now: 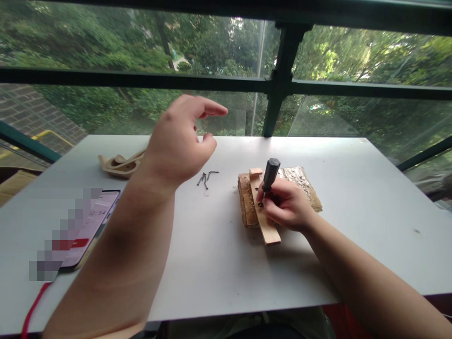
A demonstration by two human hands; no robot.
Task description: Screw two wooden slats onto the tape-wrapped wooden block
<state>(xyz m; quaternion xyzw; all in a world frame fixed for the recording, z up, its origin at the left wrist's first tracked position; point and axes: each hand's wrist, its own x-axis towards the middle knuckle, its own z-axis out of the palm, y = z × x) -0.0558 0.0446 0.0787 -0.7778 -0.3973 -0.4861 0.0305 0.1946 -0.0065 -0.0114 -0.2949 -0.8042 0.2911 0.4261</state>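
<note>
The screwdriver, dark with a ribbed handle, stands nearly upright in the right grip, handle up and its shaft pointing down at a dark hole in the wooden strip. The strip is pale, flat and narrow, with a small block across its far end; it lies over the rough board, its near end jutting past the edge. The board is brown and worn, pale and flaky on the right, flat on the table. Dark screws lie loosely clustered to its left
</note>
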